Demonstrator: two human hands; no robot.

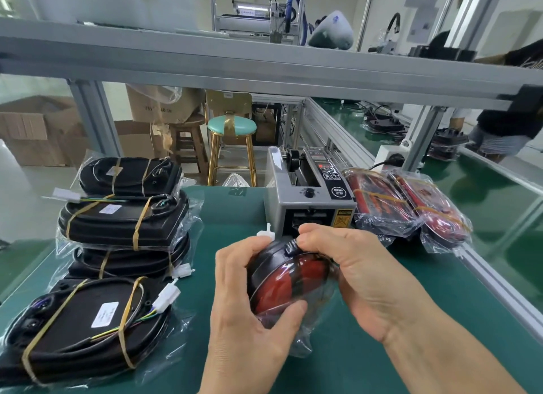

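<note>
Red lens and black housing show through a clear plastic bag: the bagged lamp (289, 282) sits between both hands, over the green mat (367, 373). The left hand (244, 302) wraps the lamp's left side, its fingers curled round the black rim and its thumb (289, 310) pressed against the lower edge of the lens. The right hand (361, 276) clamps the lamp from the other side, with its fingers bent over the top edge where a dark strip crosses the housing and its palm against the bag's right flank. Loose plastic of the bag hangs below the right palm; whether it touches the mat I cannot tell. A white connector (266, 234) pokes out just beyond the left hand's fingertips. Directly ahead of the right hand's knuckles, near them, stands a grey tape dispenser (305, 205) with a black dial on top. Beyond and to the right of the right hand lie two bagged red lamps (405, 205), bound with yellowish bands, side by side. Well to the left of the left hand, black bagged units (123, 220) are stacked, and one more black unit (79, 329) lies nearer the wrist on that same side. Farther ahead of both hands, past the mat's edge, a teal-topped stool (232, 126) stands on the floor
</note>
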